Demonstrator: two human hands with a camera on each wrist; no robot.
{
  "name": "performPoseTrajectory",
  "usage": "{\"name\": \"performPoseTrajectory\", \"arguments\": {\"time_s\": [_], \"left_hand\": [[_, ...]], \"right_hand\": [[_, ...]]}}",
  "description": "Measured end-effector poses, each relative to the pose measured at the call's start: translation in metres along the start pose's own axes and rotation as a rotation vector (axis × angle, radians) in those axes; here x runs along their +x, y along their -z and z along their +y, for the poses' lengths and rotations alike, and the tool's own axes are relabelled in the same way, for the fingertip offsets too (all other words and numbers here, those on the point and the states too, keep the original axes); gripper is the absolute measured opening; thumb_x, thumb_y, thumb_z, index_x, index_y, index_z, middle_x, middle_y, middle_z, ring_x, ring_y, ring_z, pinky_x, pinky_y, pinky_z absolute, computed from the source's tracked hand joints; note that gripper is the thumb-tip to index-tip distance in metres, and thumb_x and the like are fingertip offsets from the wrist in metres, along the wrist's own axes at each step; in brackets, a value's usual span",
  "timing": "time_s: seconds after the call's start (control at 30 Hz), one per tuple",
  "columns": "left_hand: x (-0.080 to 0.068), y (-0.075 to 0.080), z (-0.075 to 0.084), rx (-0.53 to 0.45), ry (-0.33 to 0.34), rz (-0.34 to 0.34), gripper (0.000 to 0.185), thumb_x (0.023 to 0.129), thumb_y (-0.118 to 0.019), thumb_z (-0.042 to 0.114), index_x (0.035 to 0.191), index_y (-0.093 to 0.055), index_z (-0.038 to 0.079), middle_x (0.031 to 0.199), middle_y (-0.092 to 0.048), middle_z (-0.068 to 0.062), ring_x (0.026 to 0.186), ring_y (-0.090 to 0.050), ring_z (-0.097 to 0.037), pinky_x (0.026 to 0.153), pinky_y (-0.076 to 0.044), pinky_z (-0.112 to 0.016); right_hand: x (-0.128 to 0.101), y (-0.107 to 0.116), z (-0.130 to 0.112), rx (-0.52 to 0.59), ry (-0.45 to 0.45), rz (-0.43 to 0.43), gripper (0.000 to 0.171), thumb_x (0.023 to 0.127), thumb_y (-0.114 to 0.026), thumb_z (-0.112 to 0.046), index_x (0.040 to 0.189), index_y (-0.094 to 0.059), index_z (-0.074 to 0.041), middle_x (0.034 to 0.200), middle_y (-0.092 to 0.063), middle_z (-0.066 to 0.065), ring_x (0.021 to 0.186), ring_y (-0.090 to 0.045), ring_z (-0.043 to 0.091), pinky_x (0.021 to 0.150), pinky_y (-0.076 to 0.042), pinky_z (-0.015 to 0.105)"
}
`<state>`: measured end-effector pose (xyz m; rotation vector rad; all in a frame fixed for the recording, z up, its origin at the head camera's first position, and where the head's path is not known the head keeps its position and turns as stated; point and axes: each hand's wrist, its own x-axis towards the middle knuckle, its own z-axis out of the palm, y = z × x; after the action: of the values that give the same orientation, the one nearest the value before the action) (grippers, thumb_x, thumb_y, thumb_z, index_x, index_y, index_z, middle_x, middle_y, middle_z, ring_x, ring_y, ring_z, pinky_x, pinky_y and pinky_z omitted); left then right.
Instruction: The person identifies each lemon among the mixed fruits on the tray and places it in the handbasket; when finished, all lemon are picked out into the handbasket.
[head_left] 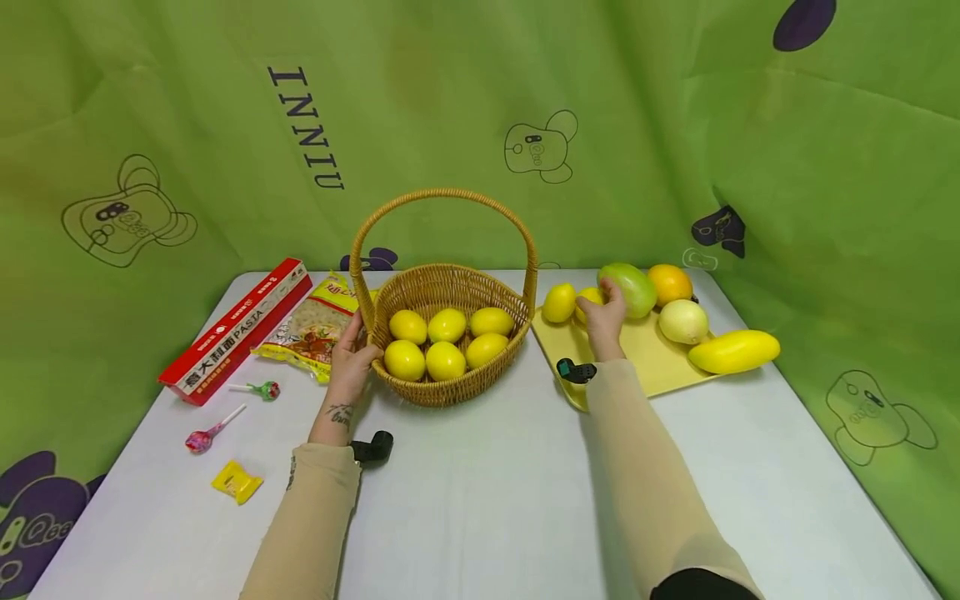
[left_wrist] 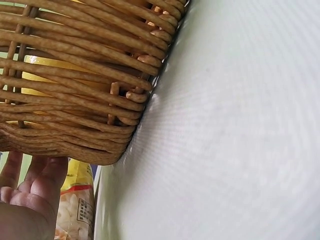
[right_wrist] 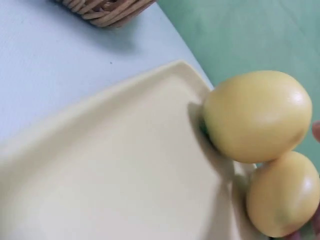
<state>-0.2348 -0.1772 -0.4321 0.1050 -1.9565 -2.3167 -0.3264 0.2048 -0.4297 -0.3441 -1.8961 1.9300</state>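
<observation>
While both work: wicker basket (head_left: 450, 333) holds six lemons.
Left hand (head_left: 351, 357): flat against basket, grip relaxed.
Right hand (head_left: 604, 315): grip holding lemon (head_left: 588, 298) on yellow tray (head_left: 660, 358).

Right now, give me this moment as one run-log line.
left hand: rests on basket side | right hand: grips lemon on tray | basket: six lemons

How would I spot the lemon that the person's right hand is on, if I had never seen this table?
Find the pale yellow tray right of the wicker basket. At its far left corner lie two lemons side by side; the right hand grips the lemon nearer the green fruit, while the other lies free.
</observation>
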Motion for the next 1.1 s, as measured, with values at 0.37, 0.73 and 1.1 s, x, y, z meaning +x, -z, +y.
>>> {"name": "performPoseTrajectory", "arguments": {"time_s": [0.37,0.73,1.1], "left_hand": [[-0.002,-0.001,0.003,0.011,0.001,0.005,0.078,0.079,-0.045,-0.013,0.147,-0.026,0.023,0.153,-0.024,0.003,0.136,-0.032,-0.02,0.107,-0.035,-0.038],[-0.001,-0.001,0.003,0.005,0.011,0.01,0.079,0.079,-0.045,-0.013,0.147,-0.026,0.021,0.153,-0.024,0.002,0.137,-0.031,-0.019,0.108,-0.033,-0.037],[0.0,0.0,0.002,0.004,0.012,0.013,0.079,0.077,-0.046,-0.011,0.147,-0.026,0.021,0.153,-0.025,0.0,0.137,-0.031,-0.02,0.109,-0.032,-0.036]], "right_hand": [[-0.002,0.0,0.005,-0.185,-0.106,-0.051,0.072,0.072,-0.065,0.005,0.139,-0.037,0.002,0.142,-0.038,0.017,0.13,-0.035,0.026,0.109,-0.031,0.033],[0.0,0.005,0.002,-0.172,-0.104,-0.055,0.067,0.072,-0.06,0.005,0.137,-0.04,0.003,0.139,-0.041,0.017,0.124,-0.04,0.025,0.106,-0.035,0.034],[0.001,0.021,-0.023,0.007,-0.045,-0.175,0.061,0.076,-0.054,0.009,0.135,-0.042,0.001,0.129,-0.044,0.009,0.106,-0.043,0.014,0.083,-0.042,0.018]]}}
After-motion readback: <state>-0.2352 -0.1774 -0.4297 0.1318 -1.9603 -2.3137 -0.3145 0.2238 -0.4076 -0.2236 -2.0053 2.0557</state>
